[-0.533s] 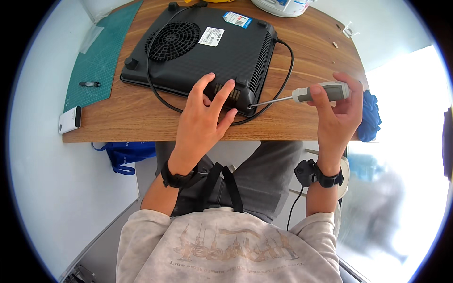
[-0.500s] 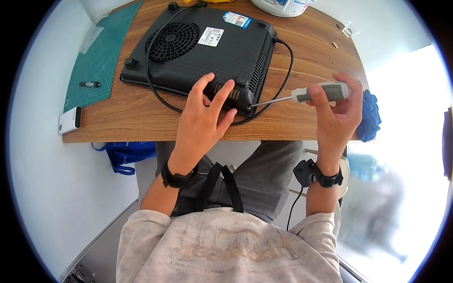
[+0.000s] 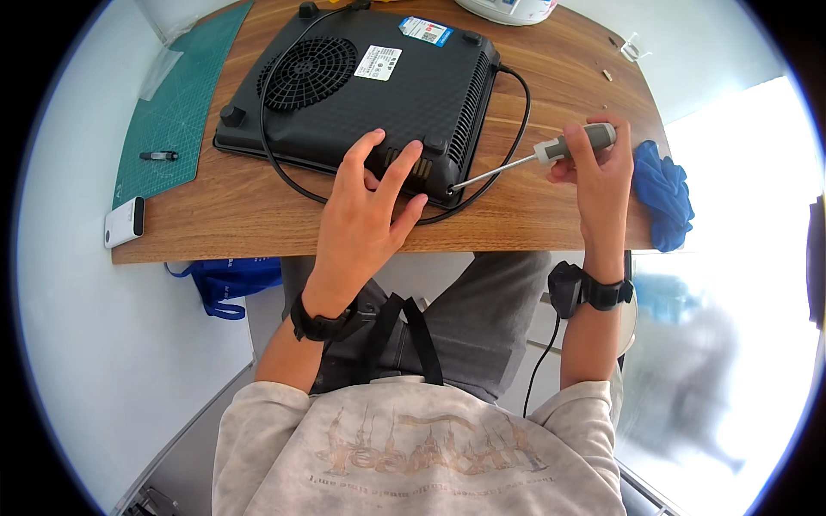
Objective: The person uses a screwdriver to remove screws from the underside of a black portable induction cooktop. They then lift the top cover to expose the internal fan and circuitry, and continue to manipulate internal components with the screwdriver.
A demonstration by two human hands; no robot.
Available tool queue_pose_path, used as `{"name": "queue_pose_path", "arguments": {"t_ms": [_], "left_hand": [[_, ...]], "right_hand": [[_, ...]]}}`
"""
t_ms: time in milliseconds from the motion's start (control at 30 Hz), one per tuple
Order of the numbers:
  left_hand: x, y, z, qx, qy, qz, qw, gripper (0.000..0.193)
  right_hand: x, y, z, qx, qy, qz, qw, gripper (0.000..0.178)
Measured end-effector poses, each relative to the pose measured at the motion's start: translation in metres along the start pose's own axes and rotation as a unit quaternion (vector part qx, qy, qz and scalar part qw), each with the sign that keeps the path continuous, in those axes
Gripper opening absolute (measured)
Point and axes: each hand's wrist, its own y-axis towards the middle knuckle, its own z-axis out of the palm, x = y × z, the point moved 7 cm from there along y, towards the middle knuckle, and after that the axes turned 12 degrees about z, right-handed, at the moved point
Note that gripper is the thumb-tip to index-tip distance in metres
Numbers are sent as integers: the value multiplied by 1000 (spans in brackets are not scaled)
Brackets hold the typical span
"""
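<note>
A black induction cooker point(image 3: 413, 90) lies upside down on the wooden table, its round fan grille and feet facing up. My right hand point(image 3: 598, 168) is closed around the grey handle of a screwdriver point(image 3: 499, 172), which slants down to the left. The screwdriver's tip meets the cooker's near right corner, beside a screw hole. My left hand point(image 3: 361, 206) has its fingers spread, with the fingertips resting on the cooker's near side by the small vent slots. It grasps nothing.
The cooker's black cord point(image 3: 527, 112) loops around its right and near sides. A green cutting mat point(image 3: 172, 112) with a black pen point(image 3: 160, 156) lies left, near a white device point(image 3: 125, 222). A blue cloth point(image 3: 662, 198) sits at the right edge; a white container point(image 3: 508, 9) stands behind.
My right hand has tilted the screwdriver more steeply, raising the handle and shifting it slightly left and away from me. The left hand stays in place on the cooker.
</note>
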Motion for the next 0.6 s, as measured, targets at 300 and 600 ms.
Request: {"name": "queue_pose_path", "arguments": {"t_ms": [300,600], "left_hand": [[-1,0,0,-1,10,4,1000,63],[-1,1,1,-1,14,9,1000,62]], "right_hand": [[-50,15,-1,67,88,99,989,36],[-66,14,2,107,127,139,976,35]]}}
